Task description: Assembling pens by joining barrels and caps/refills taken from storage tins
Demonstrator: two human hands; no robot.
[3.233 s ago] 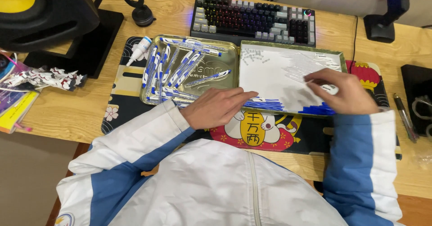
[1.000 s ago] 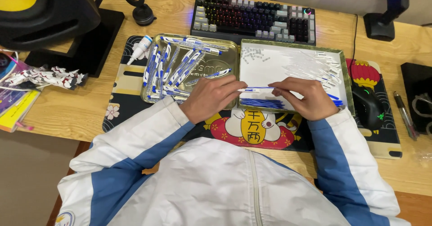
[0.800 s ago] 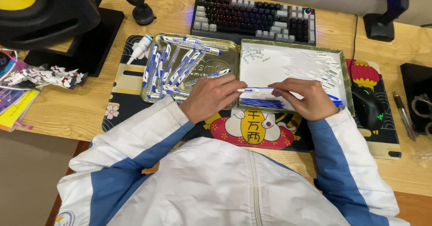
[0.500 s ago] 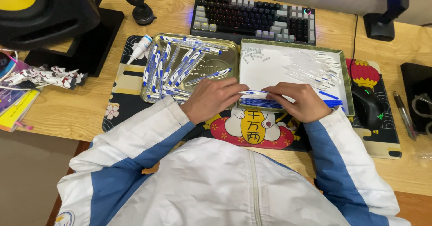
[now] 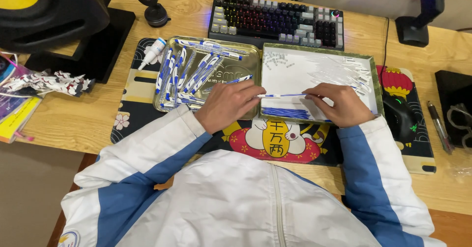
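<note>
Over a white-lined tray (image 5: pixel 295 60) on the counter (image 5: pixel 64 124), the left hand (image 5: pixel 228 104) pinches a pen barrel (image 5: pixel 268 96) level while the right hand (image 5: pixel 339 102) pinches a blue refill (image 5: pixel 294 95) lined up with its open end, apparently for insertion.

We see a light wooden tabletop (image 5: pixel 78 124) carrying a dark patterned desk mat (image 5: pixel 275 143), a backlit keyboard (image 5: pixel 278 20) and a black speaker (image 5: pixel 54 11). At its left edge lie crumpled wrappers (image 5: pixel 49 82) and books (image 5: pixel 14 114); a pen (image 5: pixel 439 126) rests at right.
</note>
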